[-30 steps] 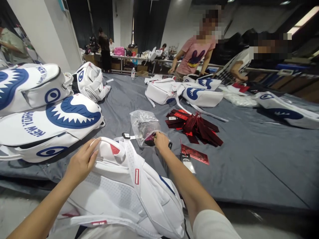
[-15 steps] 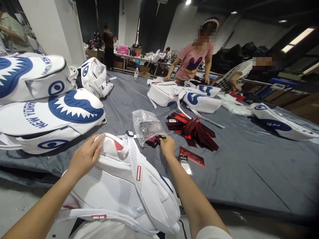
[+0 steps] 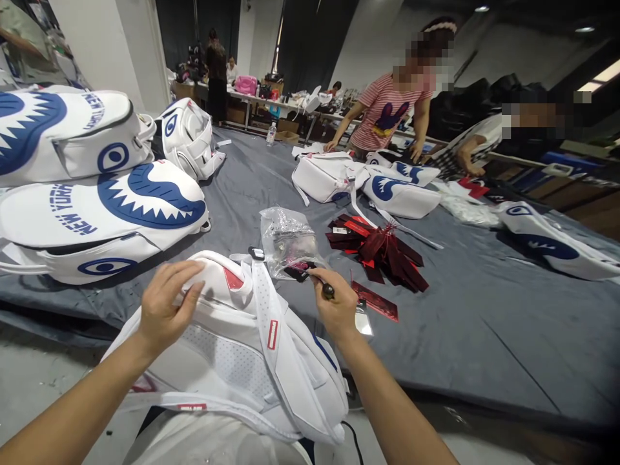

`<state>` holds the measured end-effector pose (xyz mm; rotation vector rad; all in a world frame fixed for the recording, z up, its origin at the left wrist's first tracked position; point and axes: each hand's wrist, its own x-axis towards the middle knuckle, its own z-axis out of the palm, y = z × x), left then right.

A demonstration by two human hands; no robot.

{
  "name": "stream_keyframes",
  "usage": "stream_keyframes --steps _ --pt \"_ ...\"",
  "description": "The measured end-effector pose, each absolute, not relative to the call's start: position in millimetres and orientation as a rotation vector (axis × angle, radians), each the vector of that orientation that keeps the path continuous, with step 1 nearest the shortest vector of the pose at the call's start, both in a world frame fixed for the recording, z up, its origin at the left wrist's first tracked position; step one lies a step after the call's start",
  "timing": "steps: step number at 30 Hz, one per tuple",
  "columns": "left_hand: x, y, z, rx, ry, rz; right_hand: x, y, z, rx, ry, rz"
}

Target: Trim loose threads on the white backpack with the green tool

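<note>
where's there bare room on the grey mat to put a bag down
The widest bare mat lies right of the red tags, below the far shark bag. A smaller patch lies between the plastic bag and the stacked shark bags. It is crowded around both hands and the tags.

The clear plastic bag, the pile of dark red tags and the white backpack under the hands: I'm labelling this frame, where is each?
clear plastic bag (image 3: 285, 239), head view, crinkled middle.
pile of dark red tags (image 3: 382, 252), head view, centre of pile.
white backpack (image 3: 232, 361), head view, mesh back panel.

backpack (image 3: 232, 361): smooth white, seemingly leatherette, mesh panel | bag (image 3: 285, 242): clear glossy plastic
</note>
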<state>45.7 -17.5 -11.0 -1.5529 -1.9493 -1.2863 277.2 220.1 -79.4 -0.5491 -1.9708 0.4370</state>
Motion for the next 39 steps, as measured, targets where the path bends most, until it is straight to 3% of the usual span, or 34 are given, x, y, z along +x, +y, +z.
stream_keyframes --steps 7,13,19,22,26,32,35,39 --pt "109.1 7.1 -1.6 -1.822 -2.679 -2.362 271.0 146.3 -33.9 0.138 -2.089 0.246" --pt "119.4 -2.2 -16.7 -2.015 -2.322 -1.679 274.5 126.8 -36.7 0.25 -2.292 0.341" --pt "117.4 -7.5 -14.2 -1.489 -2.41 -2.431 279.2 119.7 -26.5 -0.031 -2.222 0.697" --pt "115.4 -9.8 -15.2 -1.453 -2.37 -2.553 278.6 113.2 -23.7 -0.228 -2.15 1.0" --pt "111.7 -18.2 -19.8 -1.323 -2.305 -2.352 275.2 108.9 -19.2 -0.472 -1.97 1.476" --pt "109.7 -31.0 -33.4 -1.803 -1.633 -1.55 266.5 111.4 -11.6 -0.716 -1.774 2.123" --pt "116.4 -31.3 -46.2 -1.94 -1.512 -1.418 261.0 107.6 -13.7 -0.735 -1.828 2.012" --pt "114.3 -37.7 -53.8 -2.062 -1.551 -1.354 255.4 106.4 -17.7 -0.637 -2.095 1.399"
